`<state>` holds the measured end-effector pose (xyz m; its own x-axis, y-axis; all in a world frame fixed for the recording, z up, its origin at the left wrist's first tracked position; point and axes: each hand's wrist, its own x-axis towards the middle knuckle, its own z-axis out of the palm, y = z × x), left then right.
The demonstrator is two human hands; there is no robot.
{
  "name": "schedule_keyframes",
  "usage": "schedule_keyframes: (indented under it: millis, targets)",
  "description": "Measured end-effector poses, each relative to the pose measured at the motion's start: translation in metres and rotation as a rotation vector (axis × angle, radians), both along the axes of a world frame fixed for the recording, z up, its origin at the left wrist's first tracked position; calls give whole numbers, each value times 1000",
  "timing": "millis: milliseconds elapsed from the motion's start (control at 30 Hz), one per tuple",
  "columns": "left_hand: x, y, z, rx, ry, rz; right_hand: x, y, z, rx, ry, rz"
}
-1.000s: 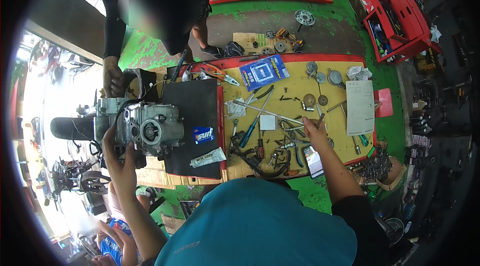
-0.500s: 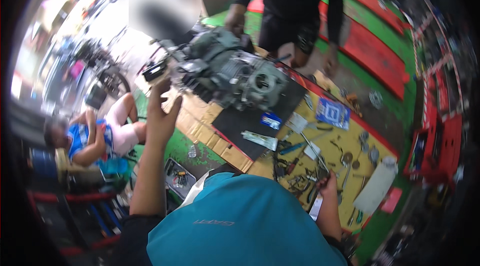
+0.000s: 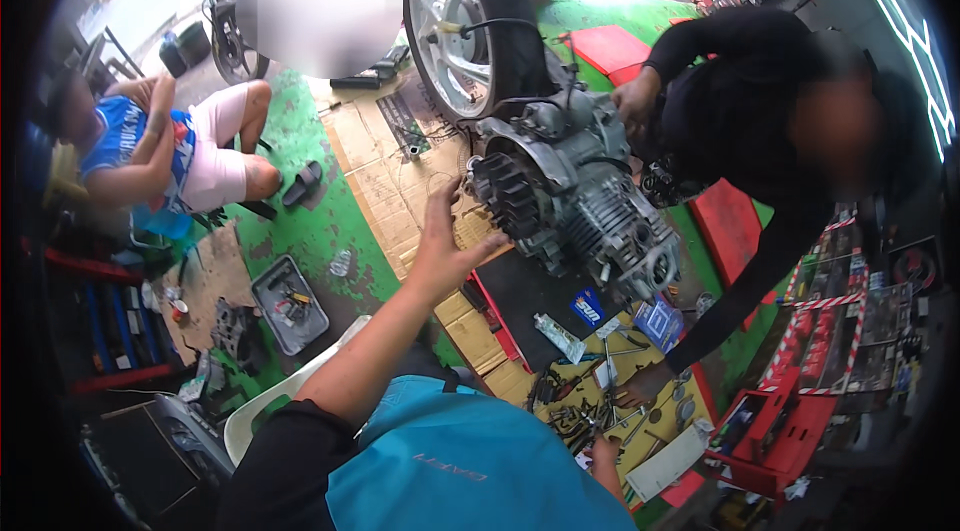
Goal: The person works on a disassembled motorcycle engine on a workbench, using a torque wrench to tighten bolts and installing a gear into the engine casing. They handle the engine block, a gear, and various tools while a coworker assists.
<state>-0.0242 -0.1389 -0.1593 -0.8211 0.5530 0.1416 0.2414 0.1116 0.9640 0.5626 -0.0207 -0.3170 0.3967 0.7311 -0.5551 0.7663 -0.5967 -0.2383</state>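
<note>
A grey metal scooter engine (image 3: 610,201) with a black finned fan (image 3: 505,196) and a white-rimmed wheel (image 3: 465,41) stands in front of me. My left hand (image 3: 445,256) is raised beside the fan, thumb and fingers spread, with nothing in it. Low on the right, my right hand (image 3: 605,453) is closed among the metal tools (image 3: 580,416) on the yellow board (image 3: 655,428); what it grips is too small to make out. A co-worker in black (image 3: 740,101) leans over, one hand at the engine and the other hand (image 3: 643,386) down among the tools.
A white-and-green tube (image 3: 560,338) and blue packets (image 3: 588,307) lie on the dark mat near the engine. At left, a grey tray of parts (image 3: 290,303) rests on the floor, near a seated person (image 3: 190,141). A red tool box (image 3: 770,441) stands right.
The view has swung, bringing the wheel into sight. The co-worker has bent down and reached a hand to the tools. My left hand stays spread near the engine; my right stays among the tools.
</note>
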Motion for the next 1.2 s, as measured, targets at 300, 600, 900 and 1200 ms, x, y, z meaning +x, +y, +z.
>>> schedule_keyframes:
  millis: [300, 600, 900, 1200]
  targets:
    - [-12, 54, -21, 257, -103, 72, -72, -37, 64, -84, -147, 422]
    - [-15, 83, -31, 350, -111, 131, -238, -78, 109, 49, -36, 775]
    - [-21, 88, -32, 372, -53, 149, -266, -91, 108, -72, -37, 619]
    - [-24, 87, -33, 388, -29, 131, -264, -106, 115, -63, -47, 592]
